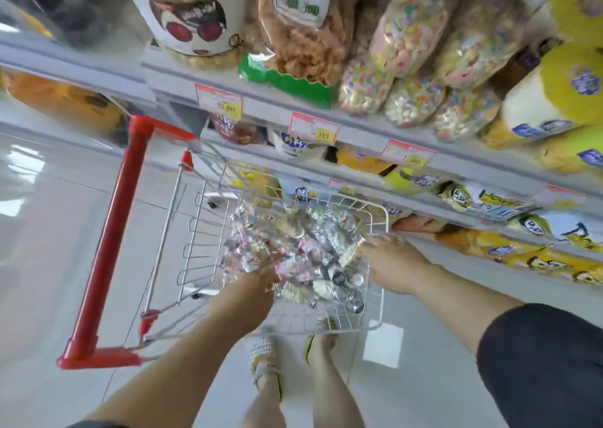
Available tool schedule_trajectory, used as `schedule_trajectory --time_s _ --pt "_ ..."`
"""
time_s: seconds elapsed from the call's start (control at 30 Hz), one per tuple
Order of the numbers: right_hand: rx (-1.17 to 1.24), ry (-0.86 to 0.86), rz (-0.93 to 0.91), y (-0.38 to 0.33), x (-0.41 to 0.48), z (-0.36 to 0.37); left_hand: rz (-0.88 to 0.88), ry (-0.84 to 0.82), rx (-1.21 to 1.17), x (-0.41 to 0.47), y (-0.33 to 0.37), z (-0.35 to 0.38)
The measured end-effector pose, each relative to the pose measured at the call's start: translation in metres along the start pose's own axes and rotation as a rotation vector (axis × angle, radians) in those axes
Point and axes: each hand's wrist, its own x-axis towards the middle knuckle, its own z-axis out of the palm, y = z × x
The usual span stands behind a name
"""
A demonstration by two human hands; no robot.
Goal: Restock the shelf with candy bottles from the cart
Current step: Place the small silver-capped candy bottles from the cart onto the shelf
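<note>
Reaching into what, the two hands? (Student)

Both reach into the wire cart (380, 297). The left hand (248, 297) enters over the near rim, its fingertips buried among the candy bottles (313, 241). The right hand (391, 261) lies over the shelf-side rim, its fingers at the edge of the same heap. (Tutor)

Are the hands clamped on a bottle, or spread? (Student)

Motion blur hides the fingers, so for either hand one cannot tell whether they are apart, together or gripping. (Tutor)

Where do the bottles lie? (Student)

All that can be seen lie piled in the cart's basket, between the two hands and just beyond the left fingertips. The shelf (359, 133) rises beyond the right hand and bears price tags (314, 127) on its edge. Bags of snacks (408, 35) stand on it above the hands, with yellow packs on the tiers below. (Tutor)

And the remainder? (Student)

The cart's red handle (111, 231) runs left of the left hand. A dark sleeve (548, 362) covers the right upper arm. Two feet in sandals (264, 359) stand on the pale floor (65, 231) under the basket. (Tutor)
</note>
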Motion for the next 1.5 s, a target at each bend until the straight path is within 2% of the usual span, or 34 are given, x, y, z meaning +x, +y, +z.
schedule_trajectory --time_s 0.07,0.2,0.3,0.43,0.6,0.73,0.8,0.83,0.93,1.03,1.2,1.33,1.4,1.5 --pt "-0.129 -0.011 0.008 0.004 0.019 0.008 -0.017 -0.089 0.060 0.018 -0.004 0.024" --pt "-0.350 -0.005 -0.014 0.006 0.045 0.018 0.116 -0.198 0.208 0.052 0.008 0.075" --pt "-0.433 0.028 -0.006 0.003 0.059 0.032 0.155 -0.221 0.281 0.077 0.012 0.102" --pt "-0.388 0.113 0.024 -0.001 0.067 0.031 0.196 -0.186 0.358 0.097 0.010 0.108" --pt "-0.313 0.120 0.017 0.001 0.075 0.028 0.357 -0.165 0.807 0.103 0.019 0.109" --pt "-0.192 0.179 -0.057 0.009 0.072 0.034 0.379 -0.141 0.858 0.099 0.020 0.106" --pt "-0.085 0.225 -0.084 0.012 0.065 0.036 0.368 -0.105 0.747 0.091 0.011 0.101" --pt "-0.014 0.247 -0.090 0.013 0.060 0.036 0.326 -0.098 0.606 0.084 0.008 0.094" --pt "0.377 0.276 -0.059 0.010 0.032 0.030 0.156 -0.086 -0.044 0.057 0.009 0.054" --pt "0.822 0.274 0.009 0.002 -0.010 0.009 0.038 -0.128 -0.550 0.024 0.011 0.008" --pt "1.168 0.366 0.002 -0.003 -0.090 -0.053 -0.031 -0.219 -1.239 -0.040 0.039 -0.071" --pt "1.517 0.433 -0.154 -0.001 -0.154 -0.111 -0.011 -0.294 -1.562 -0.088 0.087 -0.127" --pt "1.724 0.459 -0.254 0.000 -0.180 -0.133 0.038 -0.378 -1.632 -0.106 0.107 -0.147" --pt "1.923 0.465 -0.366 0.005 -0.223 -0.161 0.154 -0.403 -1.662 -0.132 0.140 -0.177"
